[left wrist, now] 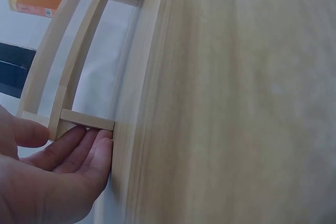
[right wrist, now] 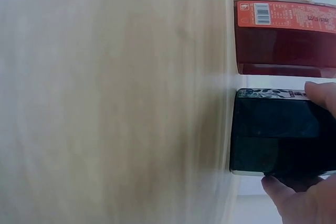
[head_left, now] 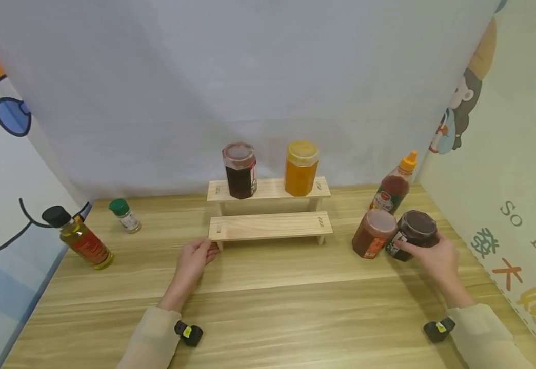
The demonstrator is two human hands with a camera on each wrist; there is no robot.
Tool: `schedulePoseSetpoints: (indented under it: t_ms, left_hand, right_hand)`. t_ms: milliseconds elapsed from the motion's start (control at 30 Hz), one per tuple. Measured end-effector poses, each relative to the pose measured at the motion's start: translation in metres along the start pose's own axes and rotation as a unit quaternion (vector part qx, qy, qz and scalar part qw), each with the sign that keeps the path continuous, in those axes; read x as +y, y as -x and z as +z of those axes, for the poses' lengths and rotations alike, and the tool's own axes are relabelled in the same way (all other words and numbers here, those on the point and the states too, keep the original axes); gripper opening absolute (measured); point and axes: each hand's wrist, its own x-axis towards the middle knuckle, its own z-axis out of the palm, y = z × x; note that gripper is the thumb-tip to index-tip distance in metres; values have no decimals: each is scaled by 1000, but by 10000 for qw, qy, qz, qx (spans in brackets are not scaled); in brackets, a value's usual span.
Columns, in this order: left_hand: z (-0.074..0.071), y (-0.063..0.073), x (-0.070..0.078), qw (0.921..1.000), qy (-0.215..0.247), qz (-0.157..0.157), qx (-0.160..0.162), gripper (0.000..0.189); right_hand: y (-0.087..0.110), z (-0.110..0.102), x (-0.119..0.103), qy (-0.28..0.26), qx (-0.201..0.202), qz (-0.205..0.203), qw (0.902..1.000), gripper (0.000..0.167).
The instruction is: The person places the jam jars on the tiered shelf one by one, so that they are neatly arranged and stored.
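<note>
A two-tier wooden rack [head_left: 268, 226] stands mid-table, with a dark jar [head_left: 241, 174] and an orange-yellow jar [head_left: 301, 171] on its upper shelf. At the rack's lower left end, my left hand [head_left: 194, 261] holds the corner, thumb on the shelf edge and curled fingers [left wrist: 79, 150] against the leg. Over on the right, my right hand [head_left: 438, 256] grips a black-looking jar [head_left: 414, 230] between thumb and fingers. That jar [right wrist: 278, 132] is upright at the tabletop. A reddish-brown jar [head_left: 374, 236] with a red label stands just left of it.
Behind the two right-hand jars is a sauce bottle [head_left: 391, 190] with an orange nozzle cap. On the left stand an oil bottle [head_left: 85, 243] with a black cap and a small green-capped shaker [head_left: 126, 218]. A pale backdrop [head_left: 157, 102] closes off the table's back edge.
</note>
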Motion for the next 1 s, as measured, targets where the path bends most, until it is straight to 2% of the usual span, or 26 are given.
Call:
schedulePoseSetpoints:
  t_ms: [567,767,1000]
  left_hand:
    - [1,0,-1,10000,-5,25,-1,41]
    - [-1,1,-1,10000,16,16,-39,42]
    - [0,1,-1,10000,10,26,-33,43]
  right_hand:
    - [0,-2,-3,-233,74,452,9987,88]
    - [0,-5,-6,-208,220,348,9989,86]
    - [0,-14,-13,-286,501,-10,9983,74]
